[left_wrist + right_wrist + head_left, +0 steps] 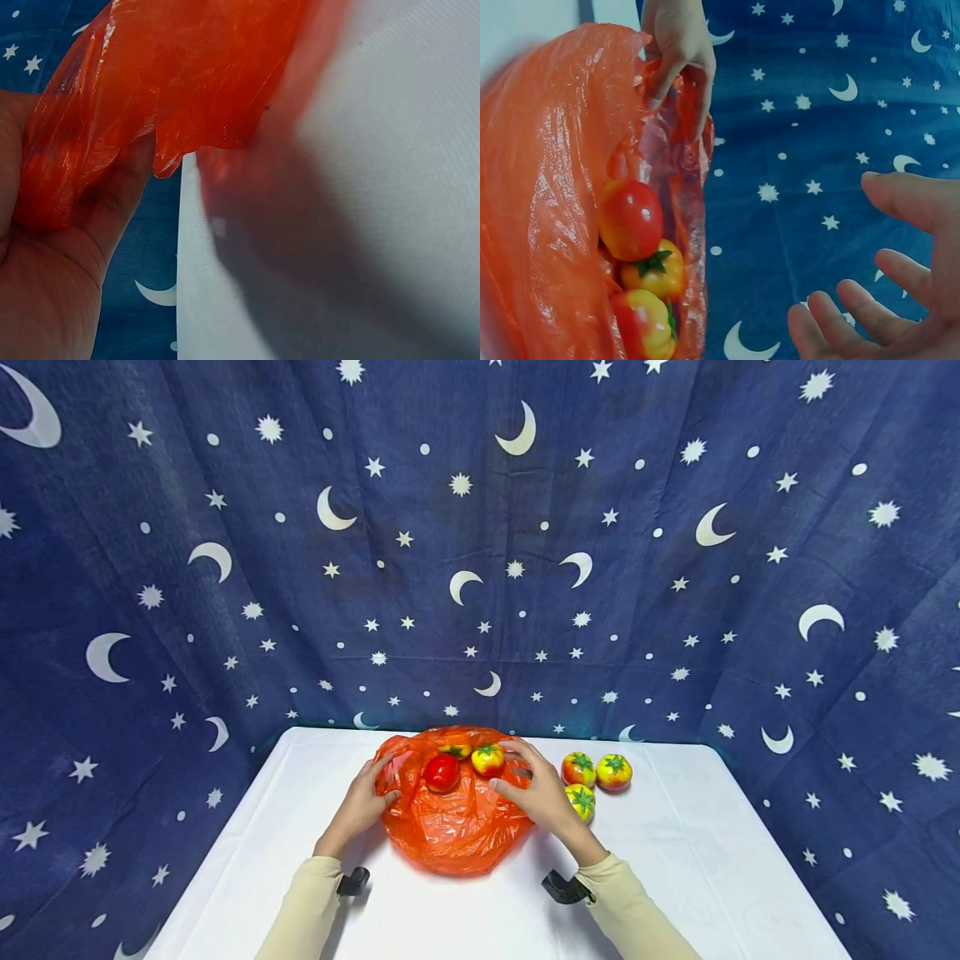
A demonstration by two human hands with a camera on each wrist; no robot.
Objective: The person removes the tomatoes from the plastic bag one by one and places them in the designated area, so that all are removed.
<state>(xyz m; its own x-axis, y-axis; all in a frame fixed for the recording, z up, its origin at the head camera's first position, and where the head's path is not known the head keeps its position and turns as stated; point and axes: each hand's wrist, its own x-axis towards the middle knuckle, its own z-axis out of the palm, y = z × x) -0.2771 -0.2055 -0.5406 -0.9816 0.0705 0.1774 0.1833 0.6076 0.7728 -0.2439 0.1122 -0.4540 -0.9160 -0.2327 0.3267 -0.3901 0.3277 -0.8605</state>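
Note:
An orange plastic bag (pixel 457 835) lies on the white table with its mouth spread. Inside show a red toy tomato (pixel 442 774), a yellow-red toy tomato (pixel 488 761) with a green leafy top, and a third, partly hidden toy tomato (pixel 454 750). My left hand (pixel 360 803) holds the bag's left edge; in the left wrist view the film is between thumb and fingers (pixel 124 184). Beside the bag's right side is my right hand (pixel 545 797), its spread fingers holding nothing in the right wrist view.
Just right of my right hand, three more toy tomatoes (pixel 613 772) sit close together on the white table (pixel 720 860). Behind the table hangs a dark blue curtain (pixel 405 593) with moons and stars. Each wrist wears a black camera mount (pixel 566 888).

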